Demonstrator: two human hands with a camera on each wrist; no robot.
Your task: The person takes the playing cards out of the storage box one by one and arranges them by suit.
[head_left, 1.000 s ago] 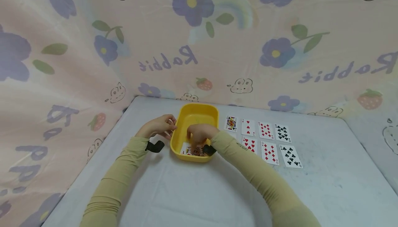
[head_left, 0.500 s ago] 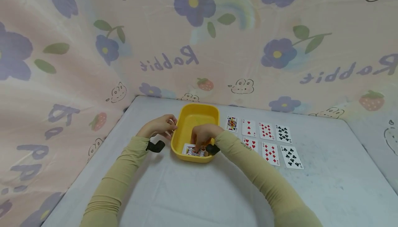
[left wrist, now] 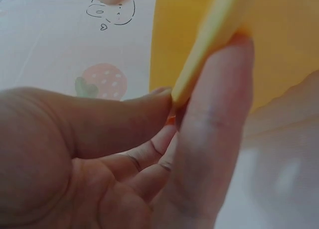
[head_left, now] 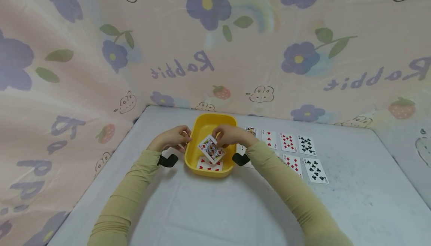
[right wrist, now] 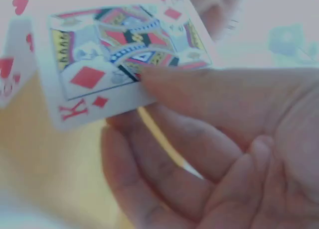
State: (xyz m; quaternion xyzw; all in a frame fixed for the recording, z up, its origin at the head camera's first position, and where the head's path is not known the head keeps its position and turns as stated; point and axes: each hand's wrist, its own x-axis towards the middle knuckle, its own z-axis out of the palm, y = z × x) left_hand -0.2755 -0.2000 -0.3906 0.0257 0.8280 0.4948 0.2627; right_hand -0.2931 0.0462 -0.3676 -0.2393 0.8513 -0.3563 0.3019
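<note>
My left hand (head_left: 173, 137) holds the left side of a yellow plastic tray (head_left: 188, 158). In the left wrist view its thumb and forefinger pinch the tray's rim (left wrist: 207, 47). Over the tray's inside, my right hand (head_left: 230, 135) pinches a playing card, the king of diamonds (right wrist: 132, 40), between thumb and fingers. The card (head_left: 209, 149) is tilted, face up, above the tray's near half. Below it a hearts card (head_left: 209, 165) lies face up at the tray's near end; the held card covers part of it.
To the tray's right, playing cards lie face up in two rows: a spade court card (head_left: 250, 130), a hearts card (head_left: 268, 139), two diamonds cards (head_left: 288, 142) and two clubs cards (head_left: 315, 170) among them. My right forearm (head_left: 279, 180) covers some. A patterned cloth (head_left: 235, 51) hangs behind the table.
My right hand has lifted the king of diamonds off the cards in the tray, uncovering the hearts card. It has moved up and right. The left hand stays on the rim.
</note>
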